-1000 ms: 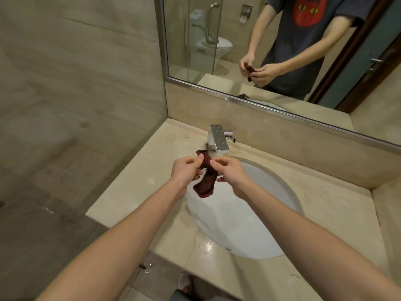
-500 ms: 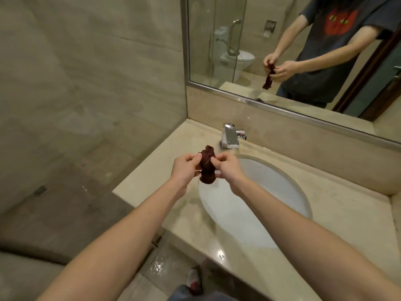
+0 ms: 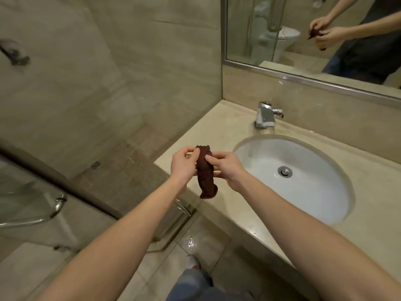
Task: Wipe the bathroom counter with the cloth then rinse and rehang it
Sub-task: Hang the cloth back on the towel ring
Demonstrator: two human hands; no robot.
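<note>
Fingers (image 3: 196,151) of my left hand (image 3: 181,165) and right hand (image 3: 228,168) pinch the bunched dark-brown cloth (image 3: 206,173) above the beige marble counter (image 3: 217,127).

Two hands, left hand (image 3: 181,165) and right hand (image 3: 229,168), one cloth (image 3: 205,173), one sink (image 3: 308,196), one faucet (image 3: 265,116), one mirror (image 3: 245,29).

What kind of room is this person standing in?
Most likely a bathroom: a white sink is set into a stone counter with a chrome tap behind it, and the wall mirror reflects a toilet.
</note>
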